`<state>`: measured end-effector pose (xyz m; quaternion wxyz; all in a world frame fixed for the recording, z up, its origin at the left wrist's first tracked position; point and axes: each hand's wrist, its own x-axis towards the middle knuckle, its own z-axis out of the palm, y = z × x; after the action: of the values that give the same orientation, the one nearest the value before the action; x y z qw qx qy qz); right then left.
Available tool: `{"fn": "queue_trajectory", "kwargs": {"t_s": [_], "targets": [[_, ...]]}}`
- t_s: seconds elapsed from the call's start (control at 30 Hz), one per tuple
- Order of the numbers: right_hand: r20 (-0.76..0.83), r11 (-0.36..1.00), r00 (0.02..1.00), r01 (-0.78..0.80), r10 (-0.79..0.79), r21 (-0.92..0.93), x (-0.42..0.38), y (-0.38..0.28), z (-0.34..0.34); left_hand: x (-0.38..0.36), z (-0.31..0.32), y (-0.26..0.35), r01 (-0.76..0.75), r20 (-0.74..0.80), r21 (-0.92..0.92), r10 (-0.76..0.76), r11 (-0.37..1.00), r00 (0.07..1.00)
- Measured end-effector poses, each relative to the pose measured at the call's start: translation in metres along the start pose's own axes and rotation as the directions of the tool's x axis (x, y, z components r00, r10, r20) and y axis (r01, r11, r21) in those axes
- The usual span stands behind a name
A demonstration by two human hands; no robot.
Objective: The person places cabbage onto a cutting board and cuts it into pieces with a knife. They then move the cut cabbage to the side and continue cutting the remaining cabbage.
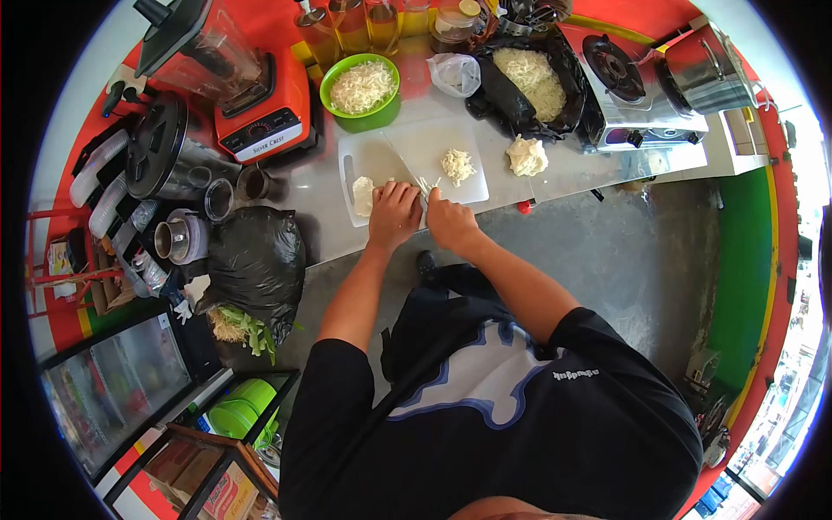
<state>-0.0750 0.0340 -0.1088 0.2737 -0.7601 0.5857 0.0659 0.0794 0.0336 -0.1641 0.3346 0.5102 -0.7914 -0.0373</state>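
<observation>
On a white cutting board (472, 160) at the counter's front edge, my right hand (451, 223) is wrapped round the handle of a kitchen knife (404, 159). Its thin blade slants away to the upper left. Close beside it, my left hand (396, 211) presses bent fingers down on pale food, mostly hidden beneath them. A flat pale slice (363, 196) shows just left of those fingers. Thin cut strips (425, 185) lie against the blade, and a small heap of pale shreds (458, 165) sits to the right on the board.
Behind the board stands a green bowl (367, 119) of shreds. A pale lump (527, 156) and a black bag (568, 82) of shreds are to the right, near a gas stove (646, 104). A red blender (263, 126) and a full black bag (256, 260) occupy the left.
</observation>
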Motion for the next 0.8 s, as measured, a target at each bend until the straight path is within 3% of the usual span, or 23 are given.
{"fn": "queue_trajectory", "kwargs": {"t_s": [0.17, 0.3, 0.5, 0.6, 0.8], "targets": [[0.092, 0.995, 0.993, -0.063, 0.07, -0.078, -0.015, -0.002, -0.002, -0.002, 0.003, -0.001, 0.05, -0.02, -0.021, -0.051, 0.999, 0.999], [0.076, 0.995, 0.993, -0.088, 0.091, -0.042, -0.01, -0.002, 0.004, 0.001, -0.001, 0.0, 0.032, 0.002, -0.013, -0.032, 0.999, 1.0], [0.099, 1.0, 0.995, -0.028, 0.029, -0.015, -0.001, -0.003, -0.01, 0.0, 0.0, 0.001, 0.046, -0.002, 0.015, -0.046, 0.999, 0.999], [0.137, 0.992, 0.99, -0.016, 0.033, -0.122, -0.012, -0.001, -0.003, 0.001, -0.002, 0.001, 0.042, -0.011, -0.002, -0.042, 0.999, 0.999], [0.075, 0.999, 0.997, -0.034, 0.034, -0.006, 0.002, -0.001, -0.002, 0.001, -0.002, 0.001, 0.049, -0.003, 0.013, -0.049, 0.999, 0.999]]}}
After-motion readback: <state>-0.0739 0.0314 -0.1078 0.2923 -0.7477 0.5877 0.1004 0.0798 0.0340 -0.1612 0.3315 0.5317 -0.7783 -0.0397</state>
